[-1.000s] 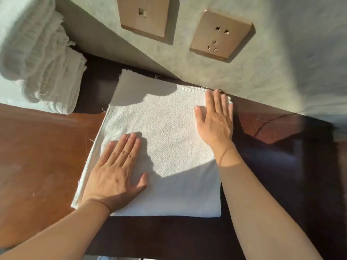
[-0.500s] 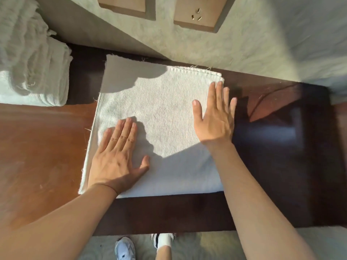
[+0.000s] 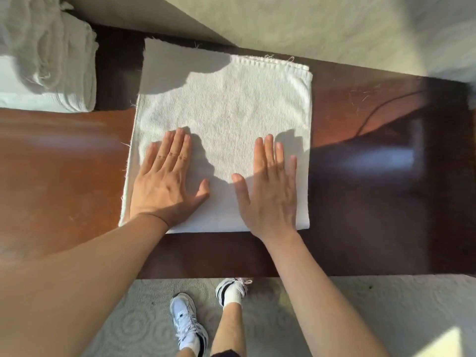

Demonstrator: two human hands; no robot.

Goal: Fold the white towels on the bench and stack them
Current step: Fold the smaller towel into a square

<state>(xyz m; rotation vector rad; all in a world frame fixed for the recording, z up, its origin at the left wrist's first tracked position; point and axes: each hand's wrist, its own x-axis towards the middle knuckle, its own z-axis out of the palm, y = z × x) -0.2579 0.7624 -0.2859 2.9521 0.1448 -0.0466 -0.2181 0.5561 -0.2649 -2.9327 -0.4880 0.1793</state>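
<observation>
White sneakers (image 3: 189, 323) stand on the patterned rug (image 3: 386, 318). On the dark wooden counter (image 3: 360, 215), the left hand (image 3: 164, 181) and right hand (image 3: 269, 191) press flat, each grip spread apart, on the folded white towel (image 3: 226, 104). A stack of towels (image 3: 46, 55) sits far left; no writing is readable.

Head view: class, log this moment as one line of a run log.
left hand: flat on towel | right hand: flat on towel | towel: folded, on bench | stack: far left
</observation>
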